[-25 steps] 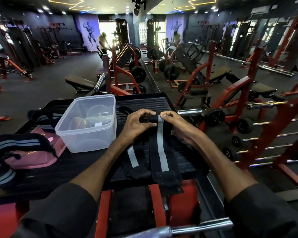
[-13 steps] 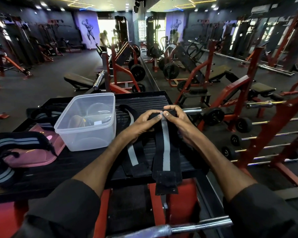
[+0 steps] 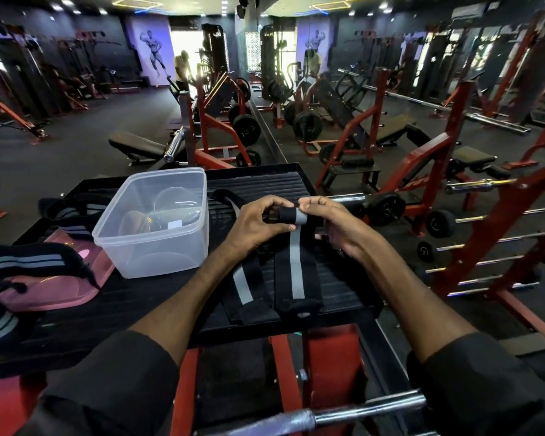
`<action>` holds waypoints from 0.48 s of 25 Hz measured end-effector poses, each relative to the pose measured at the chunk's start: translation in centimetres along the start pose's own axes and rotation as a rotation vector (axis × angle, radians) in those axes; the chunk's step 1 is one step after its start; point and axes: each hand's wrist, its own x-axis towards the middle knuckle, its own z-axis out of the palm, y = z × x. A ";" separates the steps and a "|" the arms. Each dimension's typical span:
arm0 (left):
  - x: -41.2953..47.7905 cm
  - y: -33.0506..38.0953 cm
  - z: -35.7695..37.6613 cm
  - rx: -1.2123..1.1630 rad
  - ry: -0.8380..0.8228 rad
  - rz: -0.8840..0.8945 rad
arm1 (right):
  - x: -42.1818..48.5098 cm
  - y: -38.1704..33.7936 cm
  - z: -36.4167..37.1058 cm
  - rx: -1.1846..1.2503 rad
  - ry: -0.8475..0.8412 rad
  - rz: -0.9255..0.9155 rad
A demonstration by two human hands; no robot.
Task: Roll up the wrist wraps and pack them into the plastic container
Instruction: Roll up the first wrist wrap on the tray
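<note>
Pinching the wrist wrap (image 3: 296, 265) between them, left hand (image 3: 258, 223) and right hand (image 3: 337, 228) now grip a thicker roll than before.

I have one head camera, wide-angle, facing forward and down, close above the black platform (image 3: 145, 309); the far gym floor (image 3: 60, 158) seems lens-warped.

The plastic container (image 3: 158, 250) stands on the platform (image 3: 132, 309). Right of it, the wrist wrap (image 3: 296, 278) lies beside a 2nd wrap (image 3: 243, 287) on its left. Left of the container lies a lid (image 3: 44, 297), a 3rd wrap (image 3: 29, 262) on top.
</note>
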 end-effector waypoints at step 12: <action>1.9 2.1 0.4 -0.063 0.125 0.095 | -0.4 -0.1 -0.3 0.027 0.061 -0.392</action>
